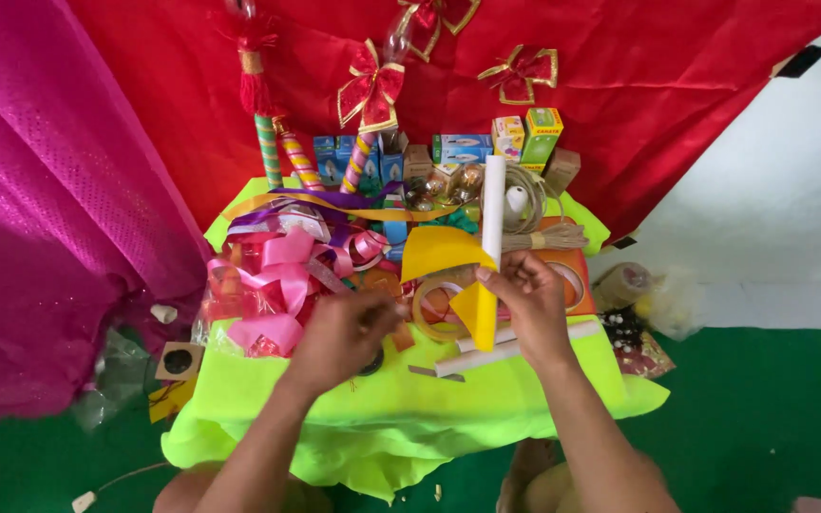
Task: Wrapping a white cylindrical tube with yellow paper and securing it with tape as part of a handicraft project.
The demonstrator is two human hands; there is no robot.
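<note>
My right hand (529,304) grips a white tube (493,204) that stands upright, with a yellow paper sheet (441,252) curled around its lower part. A yellow paper end (477,318) hangs below my fingers. My left hand (344,332) is closed just left of the sheet, over the neon yellow-green cloth (382,399), and holds something small that I cannot make out. A tape ring (434,309) lies between my two hands. A second white tube (515,347) lies flat under my right wrist.
Pink and purple ribbons (282,275) pile up at the left of the table. Small boxes (486,142), striped sticks (268,147) and twine (544,237) stand at the back. Red cloth with bows (372,90) hangs behind, magenta cloth (49,209) at left.
</note>
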